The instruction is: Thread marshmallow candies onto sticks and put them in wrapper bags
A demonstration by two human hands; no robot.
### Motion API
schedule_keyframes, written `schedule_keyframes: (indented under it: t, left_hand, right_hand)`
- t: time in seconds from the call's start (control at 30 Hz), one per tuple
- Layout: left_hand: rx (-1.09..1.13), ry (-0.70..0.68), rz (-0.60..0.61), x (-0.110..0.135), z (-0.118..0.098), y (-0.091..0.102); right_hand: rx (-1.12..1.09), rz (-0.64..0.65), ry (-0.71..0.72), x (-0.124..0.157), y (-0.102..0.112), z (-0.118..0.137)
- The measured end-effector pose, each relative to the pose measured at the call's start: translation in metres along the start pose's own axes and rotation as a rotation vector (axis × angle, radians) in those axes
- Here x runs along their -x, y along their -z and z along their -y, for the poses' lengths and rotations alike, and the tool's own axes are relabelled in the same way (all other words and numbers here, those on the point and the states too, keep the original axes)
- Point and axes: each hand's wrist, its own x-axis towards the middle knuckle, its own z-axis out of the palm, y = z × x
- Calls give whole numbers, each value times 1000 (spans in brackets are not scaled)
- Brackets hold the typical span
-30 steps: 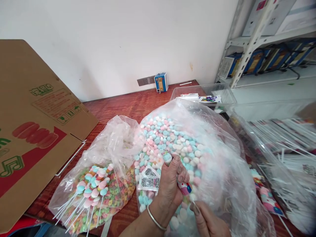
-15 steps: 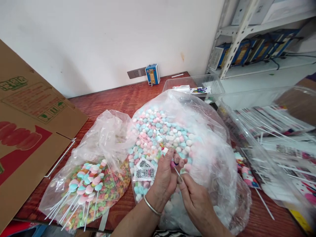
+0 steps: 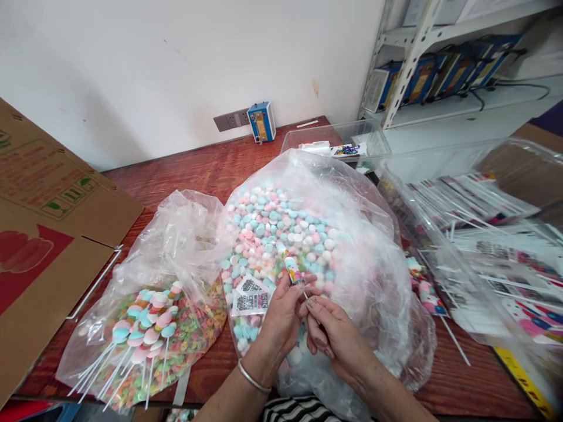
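A candy skewer in a colourful printed wrapper [image 3: 292,267] points up and away from me over the big bag. My left hand [image 3: 284,310], with a bangle on its wrist, is closed around the wrapper's lower end. The fingers of my right hand [image 3: 328,325] pinch the white stick just below it. Beneath both hands lies a large clear plastic bag [image 3: 365,234] full of pastel marshmallows [image 3: 264,217]. Two printed QR-code packets [image 3: 250,299] rest on it, left of my left hand.
To the left, a bag of ring-shaped candies [image 3: 206,328] carries a pile of marshmallow skewers [image 3: 147,322]. A cardboard box [image 3: 57,193] stands beyond it. On the right are wrapped skewers [image 3: 428,296] and a clear bin of printed wrappers [image 3: 475,199]. A blue device [image 3: 261,122] sits by the wall.
More of the printed wrapper now shows above my left hand. My right hand has shifted slightly up and left along the stick. The whole view has tilted a little.
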Motion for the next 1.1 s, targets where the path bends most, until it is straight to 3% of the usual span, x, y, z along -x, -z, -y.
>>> schedule_keyframes:
  t: [0.33, 0.57, 0.63, 0.7, 0.77, 0.9, 0.97, 1.1]
  left_hand:
    - [-89, -160, -129, -13, 5, 3]
    - [-62, -84, -41, -10, 3, -2]
    - [-13, -79, -60, -9, 1, -3]
    - [-5, -92, -102, -10, -1, -3]
    - [-41, -115, -143, -12, -3, -1]
    - [-178, -166, -147, -16, -5, 4]
    - [-231, -202, -128, -17, -4, 5]
    - [-358, -261, -123, -20, -3, 6]
  right_hand:
    - [-94, 83, -67, -10, -3, -10]
    - [-325, 109, -50, -11, -2, -3]
    - [-289, 124, -59, -10, 1, -2]
    - [-91, 119, -73, -8, 5, -1]
    - [280, 35, 20, -4, 11, 1]
    - [1012, -243, 539, 0, 20, 10]
    - [1174, -234, 699, -4, 21, 14]
    - [1279, -110, 775, -18, 17, 18]
